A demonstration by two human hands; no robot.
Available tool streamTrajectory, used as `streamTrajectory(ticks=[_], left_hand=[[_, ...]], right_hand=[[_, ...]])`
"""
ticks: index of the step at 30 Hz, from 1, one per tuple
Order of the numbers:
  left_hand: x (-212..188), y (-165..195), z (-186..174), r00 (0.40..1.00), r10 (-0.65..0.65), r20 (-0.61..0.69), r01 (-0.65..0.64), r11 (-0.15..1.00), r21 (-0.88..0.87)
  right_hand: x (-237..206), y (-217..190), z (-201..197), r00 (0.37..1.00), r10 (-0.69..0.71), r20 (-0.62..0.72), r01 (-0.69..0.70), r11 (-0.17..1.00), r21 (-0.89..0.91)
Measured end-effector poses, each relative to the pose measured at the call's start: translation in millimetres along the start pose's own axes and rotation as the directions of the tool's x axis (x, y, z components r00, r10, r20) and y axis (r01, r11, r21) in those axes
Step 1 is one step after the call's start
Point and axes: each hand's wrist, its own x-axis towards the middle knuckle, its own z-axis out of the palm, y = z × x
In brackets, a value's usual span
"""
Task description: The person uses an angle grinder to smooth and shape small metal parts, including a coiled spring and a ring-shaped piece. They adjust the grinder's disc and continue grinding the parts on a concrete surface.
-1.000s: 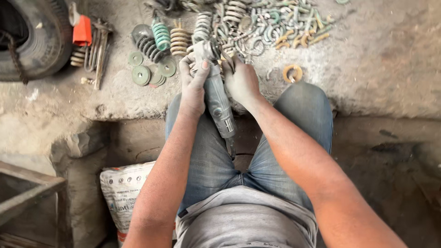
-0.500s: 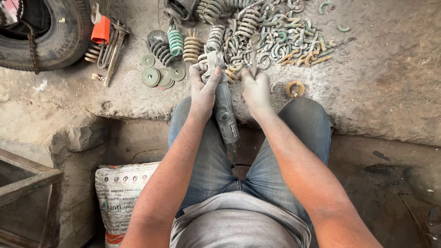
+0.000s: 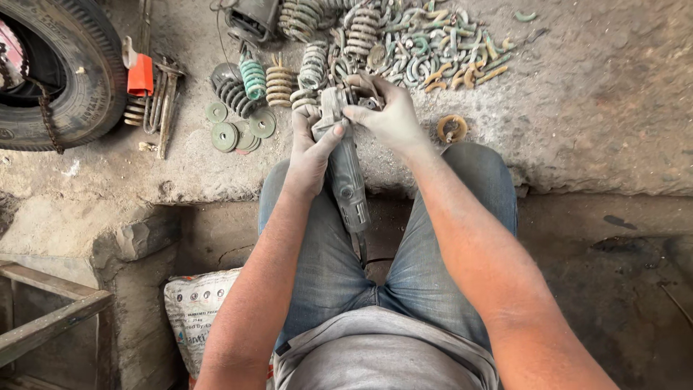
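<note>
I hold a dusty grey angle grinder [image 3: 348, 184] between my knees, its body pointing down toward my lap. My left hand [image 3: 310, 155] grips the grinder's neck just below the head. My right hand [image 3: 386, 115] is curled over the grinder's head, fingers on its top and far side; what the fingertips hold is hidden. Just beyond the head lie several coil springs [image 3: 312, 66], green, tan and grey, on the concrete slab [image 3: 599, 123].
A pile of cut curved spring pieces [image 3: 440, 50] lies at the back right. Round washers [image 3: 238, 133] and a rusty ring [image 3: 451, 128] sit on the slab. A tyre [image 3: 68, 79], red-handled tool [image 3: 141, 76], printed sack [image 3: 198, 310] and metal frame [image 3: 43, 325] stand left.
The view has shifted so the slab and springs appear lower and nearer. My right hand has moved from beside the grinder onto its head; my left hand keeps its grip.
</note>
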Motion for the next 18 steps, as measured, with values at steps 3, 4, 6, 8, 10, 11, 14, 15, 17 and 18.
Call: streamTrajectory(ticks=[3, 4, 6, 8, 10, 11, 14, 15, 17, 18], left_hand=[[1.2, -3.7, 1.3, 0.996, 0.035, -0.077, -0.034, 0.999, 0.008], [1.0, -4.3, 0.8, 0.995, 0.053, -0.083, -0.053, 0.999, 0.000], [0.1, -4.6, -1.3, 0.990, 0.095, -0.103, -0.097, 0.995, -0.012], [-0.3, -5.3, -3.6, 0.986, 0.111, -0.124, -0.105, 0.993, 0.057], [0.5, -7.4, -5.3, 0.984, 0.117, -0.135, -0.109, 0.992, 0.066], [2.0, -8.5, -6.1, 0.983, 0.118, -0.141, -0.113, 0.993, 0.043], [4.4, -11.8, -8.6, 0.984, 0.111, -0.143, -0.112, 0.994, 0.000], [4.8, -11.9, -10.0, 0.984, 0.109, -0.141, -0.111, 0.994, -0.006], [5.9, -11.0, -11.9, 0.986, 0.103, -0.129, -0.114, 0.990, -0.080], [6.3, -9.8, -12.9, 0.988, 0.100, -0.122, -0.114, 0.987, -0.117]], right_hand=[[7.4, 0.2, 6.6, 0.998, 0.059, -0.029, -0.062, 0.992, -0.114], [9.4, 1.3, 8.5, 0.997, 0.072, -0.032, -0.075, 0.994, -0.081], [13.2, 6.6, 9.6, 0.995, 0.095, -0.028, -0.096, 0.995, -0.014], [17.5, 15.9, 6.8, 0.948, 0.288, -0.132, -0.315, 0.900, -0.300], [20.9, 27.7, -0.6, 0.919, 0.334, -0.211, -0.390, 0.851, -0.352], [21.4, 33.8, -3.6, 0.929, 0.302, -0.215, -0.355, 0.892, -0.280], [24.6, 45.5, -9.1, 0.970, 0.185, -0.156, -0.208, 0.968, -0.140], [25.1, 46.3, -9.4, 0.982, 0.140, -0.124, -0.153, 0.983, -0.100], [23.7, 43.1, -9.8, 0.982, 0.174, -0.077, -0.171, 0.984, 0.047], [21.9, 39.5, -10.1, 0.981, 0.188, -0.053, -0.181, 0.976, 0.121]])
